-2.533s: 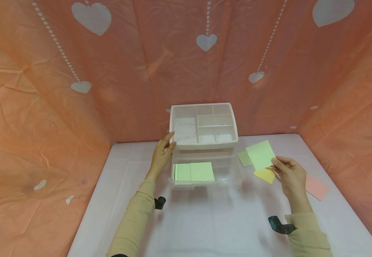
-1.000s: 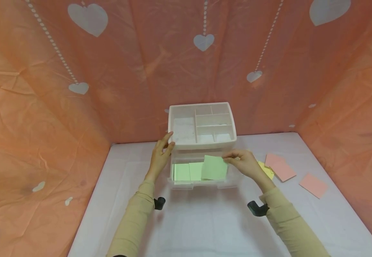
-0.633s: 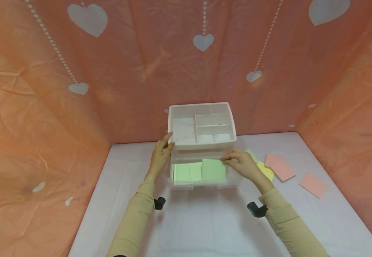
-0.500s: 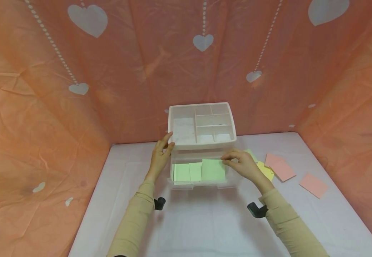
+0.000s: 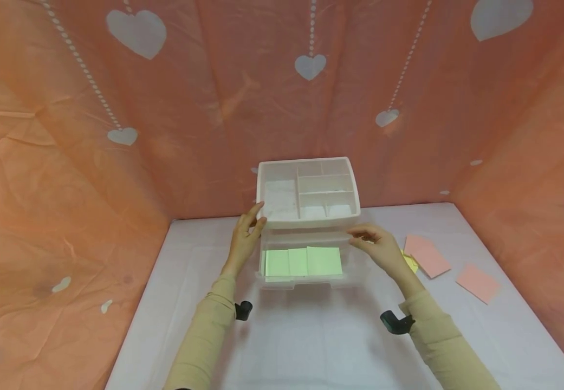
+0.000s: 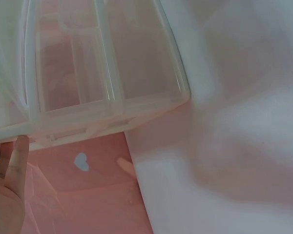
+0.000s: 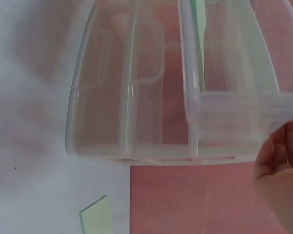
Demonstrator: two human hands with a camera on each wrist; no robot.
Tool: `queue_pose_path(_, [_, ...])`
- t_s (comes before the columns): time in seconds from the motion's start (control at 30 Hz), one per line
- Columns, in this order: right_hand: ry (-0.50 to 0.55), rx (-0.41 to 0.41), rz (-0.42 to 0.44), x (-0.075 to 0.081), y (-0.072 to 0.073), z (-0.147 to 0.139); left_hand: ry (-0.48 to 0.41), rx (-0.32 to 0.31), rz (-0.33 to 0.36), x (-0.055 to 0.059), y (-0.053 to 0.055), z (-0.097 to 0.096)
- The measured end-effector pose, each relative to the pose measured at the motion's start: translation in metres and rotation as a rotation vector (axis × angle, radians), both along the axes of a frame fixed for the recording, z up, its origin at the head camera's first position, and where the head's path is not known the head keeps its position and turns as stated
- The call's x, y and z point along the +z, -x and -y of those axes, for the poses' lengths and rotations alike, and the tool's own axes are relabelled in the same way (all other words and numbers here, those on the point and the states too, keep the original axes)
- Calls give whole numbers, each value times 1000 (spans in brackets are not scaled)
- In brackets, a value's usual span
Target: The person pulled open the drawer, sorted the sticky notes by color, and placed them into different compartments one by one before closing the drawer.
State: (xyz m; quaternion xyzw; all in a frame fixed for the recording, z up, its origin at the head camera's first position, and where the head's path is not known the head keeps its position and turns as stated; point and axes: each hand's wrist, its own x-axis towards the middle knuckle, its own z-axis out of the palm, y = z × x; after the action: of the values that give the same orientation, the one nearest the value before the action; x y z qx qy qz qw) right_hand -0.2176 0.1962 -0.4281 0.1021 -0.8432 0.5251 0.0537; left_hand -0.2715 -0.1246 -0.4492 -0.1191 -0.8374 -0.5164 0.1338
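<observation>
A white drawer organizer [image 5: 280,197] has a divided tray on top. Its clear top drawer [image 5: 311,284] is pulled out, and light green paper squares [image 5: 323,261] lie overlapping in a row inside. At the organizer's front left corner, my left hand [image 5: 242,241] holds the tray rim between thumb and fingers; the left wrist view shows those fingers [image 6: 18,163] against the edge. My right hand [image 5: 381,250] hovers at the drawer's right side, fingers loosely bent and holding nothing. In the right wrist view, this hand [image 7: 283,170] is beside the drawer's clear wall [image 7: 234,105].
Pink paper squares [image 5: 428,257] and another pink square [image 5: 478,283] lie on the white table [image 5: 311,346] to the right. Yellow paper [image 5: 410,261] is partly behind my right hand. A green square [image 7: 96,217] lies beside the organizer. Heart-printed orange cloth [image 5: 233,108] encloses the table.
My right hand has carried a green paper square from the right into the drawer, laid it beside the others and let go, then drawn slightly back right. My left hand has stayed put.
</observation>
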Motion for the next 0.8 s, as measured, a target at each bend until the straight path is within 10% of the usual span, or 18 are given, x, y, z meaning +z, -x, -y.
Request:
queue_pose_path(0.3, [264,-77,40,-12,11,-20,7,-2,19,0,-2,-1])
queue_pose_path(0.8, [156,-172,232,-58,41,-73,-3,0,8,1,-2,0])
